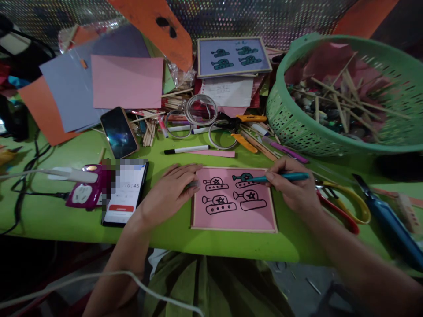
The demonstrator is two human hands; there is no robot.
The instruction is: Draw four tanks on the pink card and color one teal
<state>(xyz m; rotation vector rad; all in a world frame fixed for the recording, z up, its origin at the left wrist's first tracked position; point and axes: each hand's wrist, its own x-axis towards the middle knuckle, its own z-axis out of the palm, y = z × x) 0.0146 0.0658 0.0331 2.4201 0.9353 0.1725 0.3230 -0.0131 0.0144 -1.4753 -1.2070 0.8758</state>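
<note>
A pink card (218,222) framed with thin sticks lies on the green table, with four black-outlined tanks drawn on it. The upper right tank is partly coloured teal. My right hand (292,187) is closed on a teal marker (291,176), its tip at that tank. My left hand (170,191) lies with fingers apart at the card's upper left edge, holding nothing. Behind the card are a white marker with a black cap (187,149) and a pink strip (214,153).
A green basket (297,123) of sticks and stones stands at the right, near scissors (343,202) and a blue cutter (393,224). Two phones, a purple power socket (84,187) and cables lie left. Behind are coloured papers, tape rolls and a framed blue card (231,44).
</note>
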